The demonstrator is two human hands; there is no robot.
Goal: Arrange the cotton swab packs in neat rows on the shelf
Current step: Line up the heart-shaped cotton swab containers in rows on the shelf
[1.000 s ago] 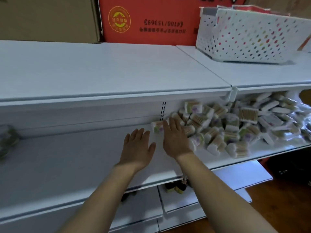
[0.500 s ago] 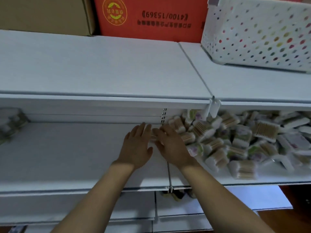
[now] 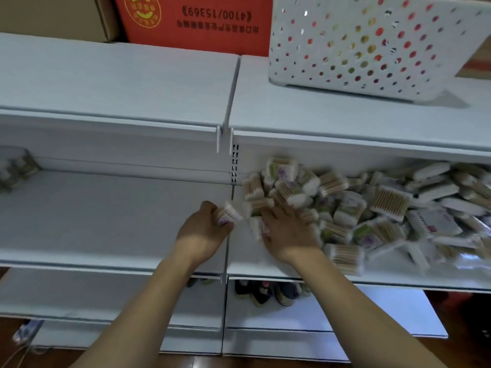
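White metal shelving (image 3: 106, 83) filled the view in tiers. On its top board stood a perforated white basket (image 3: 372, 49), with a red carton (image 3: 202, 22) and a brown carton (image 3: 53, 14) left of it. Dark wooden floor (image 3: 465, 328) showed below the shelving.

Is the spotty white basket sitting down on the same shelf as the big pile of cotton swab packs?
No, the dotted white basket sits on the top shelf, above the shelf holding the pile of cotton swab packs.

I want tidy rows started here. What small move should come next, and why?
Probably carry the cotton swab pack gripped in the left hand leftward and set it on the bare white shelf: the packs under the right hand are still a jumbled heap.
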